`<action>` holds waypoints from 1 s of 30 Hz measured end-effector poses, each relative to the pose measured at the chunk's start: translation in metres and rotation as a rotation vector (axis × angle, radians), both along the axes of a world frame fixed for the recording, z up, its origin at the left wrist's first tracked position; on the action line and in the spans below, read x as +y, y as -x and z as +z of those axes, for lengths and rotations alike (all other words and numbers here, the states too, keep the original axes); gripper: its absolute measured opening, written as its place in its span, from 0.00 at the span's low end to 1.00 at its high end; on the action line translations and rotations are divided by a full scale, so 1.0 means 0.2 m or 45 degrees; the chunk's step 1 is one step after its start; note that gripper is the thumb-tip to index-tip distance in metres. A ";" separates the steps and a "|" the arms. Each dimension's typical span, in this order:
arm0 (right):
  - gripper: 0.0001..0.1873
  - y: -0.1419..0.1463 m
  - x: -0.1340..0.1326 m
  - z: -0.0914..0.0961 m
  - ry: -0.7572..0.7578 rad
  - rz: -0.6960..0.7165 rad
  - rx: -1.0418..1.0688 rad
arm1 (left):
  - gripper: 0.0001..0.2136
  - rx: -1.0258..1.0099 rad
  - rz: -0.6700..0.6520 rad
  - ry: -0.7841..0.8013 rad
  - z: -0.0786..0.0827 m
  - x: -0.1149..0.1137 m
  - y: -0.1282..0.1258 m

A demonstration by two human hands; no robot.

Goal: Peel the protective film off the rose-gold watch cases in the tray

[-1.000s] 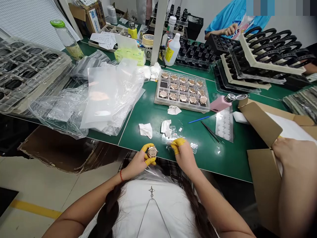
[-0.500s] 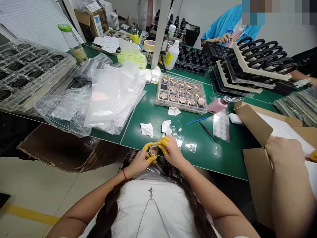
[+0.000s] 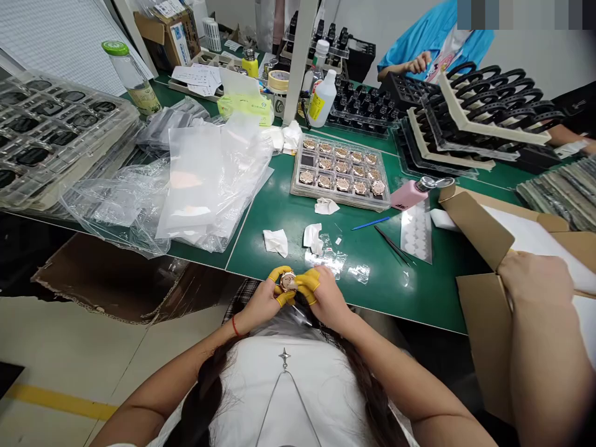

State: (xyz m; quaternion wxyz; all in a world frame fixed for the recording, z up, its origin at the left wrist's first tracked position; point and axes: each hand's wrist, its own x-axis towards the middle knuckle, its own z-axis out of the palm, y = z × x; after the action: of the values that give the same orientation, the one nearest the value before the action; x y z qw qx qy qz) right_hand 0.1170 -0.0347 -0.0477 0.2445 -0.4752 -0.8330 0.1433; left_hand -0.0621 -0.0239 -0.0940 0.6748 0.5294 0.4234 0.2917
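A rose-gold watch head (image 3: 287, 281) without a strap is held just past the table's front edge, its dial facing up. My left hand (image 3: 267, 298) wraps its fingers around the rim from the left, with yellow finger cots on the tips. My right hand (image 3: 323, 295), also in yellow finger cots, is closed, its fingertips pressed together at the right side of the dial. A small pale patch shows at those fingertips; what it is I cannot make out. Crumpled white wipes (image 3: 275, 243) and small clear plastic film pieces (image 3: 359, 273) lie on the table beyond my hands.
A clear tray of watch heads (image 3: 342, 202) stands behind the wipes. Right of it are a pink pump bottle (image 3: 410, 195), a blue stick (image 3: 370, 223), black tweezers (image 3: 393, 245) and an open carton (image 3: 487, 310) with another person's arm (image 3: 540, 335). Plastic bags (image 3: 195, 186) lie left.
My right hand's fingertips have moved down from the watch head's upper edge to the right side of its dial. My left hand keeps holding the watch head in nearly the same place.
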 end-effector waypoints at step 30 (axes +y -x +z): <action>0.15 -0.13 1.54 0.28 -0.116 -0.692 0.388 | 0.37 -0.271 -0.024 0.185 -0.01 0.46 -0.10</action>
State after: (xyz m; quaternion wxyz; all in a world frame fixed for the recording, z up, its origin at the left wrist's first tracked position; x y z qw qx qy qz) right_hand 0.1425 0.2724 0.0089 0.4170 -0.6420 -0.6348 0.1049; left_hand -0.0430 0.0689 -0.0959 0.7552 0.4490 0.3644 0.3086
